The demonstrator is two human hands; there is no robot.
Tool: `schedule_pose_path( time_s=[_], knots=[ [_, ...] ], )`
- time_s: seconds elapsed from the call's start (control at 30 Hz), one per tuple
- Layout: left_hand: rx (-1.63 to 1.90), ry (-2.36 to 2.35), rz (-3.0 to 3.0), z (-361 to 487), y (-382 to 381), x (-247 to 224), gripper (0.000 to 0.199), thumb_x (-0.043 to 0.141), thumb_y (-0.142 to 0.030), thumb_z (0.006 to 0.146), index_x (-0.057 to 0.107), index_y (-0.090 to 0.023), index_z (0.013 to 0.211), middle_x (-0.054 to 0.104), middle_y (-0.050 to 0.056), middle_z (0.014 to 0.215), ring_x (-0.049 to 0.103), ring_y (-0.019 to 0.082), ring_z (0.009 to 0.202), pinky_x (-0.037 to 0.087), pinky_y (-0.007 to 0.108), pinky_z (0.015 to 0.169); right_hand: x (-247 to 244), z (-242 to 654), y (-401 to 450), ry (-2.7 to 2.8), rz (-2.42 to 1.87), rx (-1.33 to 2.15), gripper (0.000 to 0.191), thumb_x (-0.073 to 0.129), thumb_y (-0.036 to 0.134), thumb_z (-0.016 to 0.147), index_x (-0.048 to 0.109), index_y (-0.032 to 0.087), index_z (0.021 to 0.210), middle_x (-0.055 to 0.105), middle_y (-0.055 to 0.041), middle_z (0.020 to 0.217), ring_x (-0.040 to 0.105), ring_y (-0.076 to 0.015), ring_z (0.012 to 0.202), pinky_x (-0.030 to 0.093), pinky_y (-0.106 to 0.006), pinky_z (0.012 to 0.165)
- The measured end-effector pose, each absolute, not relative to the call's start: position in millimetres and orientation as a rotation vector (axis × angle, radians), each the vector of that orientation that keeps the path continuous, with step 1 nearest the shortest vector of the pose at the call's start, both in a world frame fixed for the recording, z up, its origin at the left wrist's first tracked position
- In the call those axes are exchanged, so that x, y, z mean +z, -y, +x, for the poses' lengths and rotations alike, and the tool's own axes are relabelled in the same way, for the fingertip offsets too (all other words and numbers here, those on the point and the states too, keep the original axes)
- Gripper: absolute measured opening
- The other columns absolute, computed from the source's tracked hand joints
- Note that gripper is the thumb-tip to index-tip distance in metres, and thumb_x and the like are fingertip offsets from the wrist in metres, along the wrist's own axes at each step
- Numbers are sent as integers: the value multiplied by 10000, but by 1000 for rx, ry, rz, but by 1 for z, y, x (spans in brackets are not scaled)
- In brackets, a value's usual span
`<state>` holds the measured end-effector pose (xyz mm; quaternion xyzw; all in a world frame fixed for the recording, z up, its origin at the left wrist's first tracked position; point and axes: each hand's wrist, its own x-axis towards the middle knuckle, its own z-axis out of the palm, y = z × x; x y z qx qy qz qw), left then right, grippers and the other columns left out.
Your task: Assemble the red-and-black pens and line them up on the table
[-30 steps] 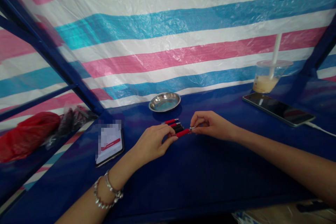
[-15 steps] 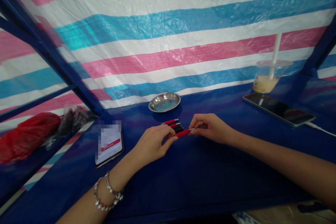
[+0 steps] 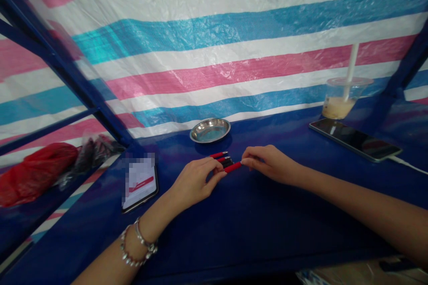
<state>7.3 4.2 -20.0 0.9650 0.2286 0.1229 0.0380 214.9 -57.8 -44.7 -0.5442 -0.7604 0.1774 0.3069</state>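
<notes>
A red pen lies level just above or on the blue table, pinched between the thumb and fingers of my left hand. At its right end, the fingers and thumb of my right hand are closed around the pen's tip. Only a small glint of the tip shows there; the rest is hidden by the fingers. Behind my left fingers lie more pens side by side: red ones with silver tips and a black one. My left hand covers their left ends.
An oval metal dish stands behind the pens. On the left lies a phone with a lit screen. A dark phone with a white cable and a plastic cup with a straw are at the right. A striped sheet hangs behind the table.
My right fingers have shifted slightly on the pen's end, and the silver tip that showed before is now mostly covered. My left hand has hardly moved.
</notes>
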Motion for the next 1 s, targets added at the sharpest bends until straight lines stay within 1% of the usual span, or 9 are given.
schedule_pose_path(
  time_s=[0.1, 0.23, 0.37, 0.47, 0.6, 0.67, 0.77, 0.9, 1.0],
  knots=[
    [376, -699, 2958, 7, -4, -20, 165, 434, -284, 823, 530, -151, 801, 553, 3, 724, 484, 91, 613, 344, 211, 568, -44, 216, 58, 2061, -1406, 458, 225, 430, 355, 813, 511, 172, 917, 572, -6, 707, 492, -103, 623, 322, -206, 573],
    [371, -705, 2954, 7, -4, -19, 152, 449, -281, 816, 530, -153, 804, 550, -2, 717, 473, 85, 593, 338, 209, 562, -44, 216, 58, 2136, -1451, 376, 269, 355, 338, 847, 532, 157, 754, 556, -26, 692, 488, -110, 644, 317, -216, 598],
    [383, -703, 2946, 7, -4, -19, 148, 449, -278, 816, 530, -155, 805, 545, -5, 711, 463, 80, 577, 336, 207, 560, -44, 215, 59, 2108, -1431, 401, 215, 413, 346, 822, 513, 173, 900, 565, -15, 720, 482, -105, 629, 308, -207, 571],
    [393, -690, 2950, 7, -4, -20, 148, 452, -279, 815, 529, -153, 806, 541, -5, 701, 462, 80, 571, 338, 208, 563, -43, 215, 59, 2167, -1441, 328, 259, 356, 320, 850, 531, 156, 750, 548, -23, 681, 485, -109, 647, 309, -215, 599],
    [382, -695, 2951, 7, -5, -20, 160, 439, -287, 822, 526, -155, 803, 542, -3, 708, 474, 84, 589, 345, 209, 572, -43, 215, 59, 2129, -1439, 364, 246, 378, 367, 837, 522, 169, 863, 550, -12, 693, 478, -103, 621, 299, -207, 561],
    [382, -691, 2953, 7, -4, -20, 160, 439, -288, 822, 526, -155, 803, 544, -3, 710, 479, 85, 595, 349, 209, 577, -44, 214, 59, 2159, -1418, 337, 227, 376, 329, 841, 528, 163, 813, 550, -13, 692, 478, -104, 633, 297, -210, 570],
    [392, -685, 2962, 8, -4, -20, 163, 443, -289, 818, 532, -153, 806, 547, -1, 711, 485, 87, 602, 356, 211, 586, -44, 214, 59, 2178, -1469, 313, 313, 325, 346, 858, 531, 158, 715, 547, -25, 679, 484, -114, 643, 298, -223, 586],
    [459, -846, 2972, 4, -16, -22, 193, 430, -316, 822, 548, -164, 834, 557, 1, 733, 487, 93, 605, 351, 216, 582, -43, 216, 59, 2047, -1579, 355, 319, 329, 444, 839, 509, 191, 912, 536, -16, 673, 474, -117, 596, 290, -219, 534],
    [505, -1118, 2946, -4, -35, -23, 219, 421, -348, 820, 556, -176, 830, 564, 4, 731, 493, 111, 615, 340, 222, 561, -42, 218, 58, 1981, -1606, 331, 288, 346, 420, 839, 492, 192, 939, 524, -5, 636, 468, -117, 583, 293, -219, 531]
  ],
)
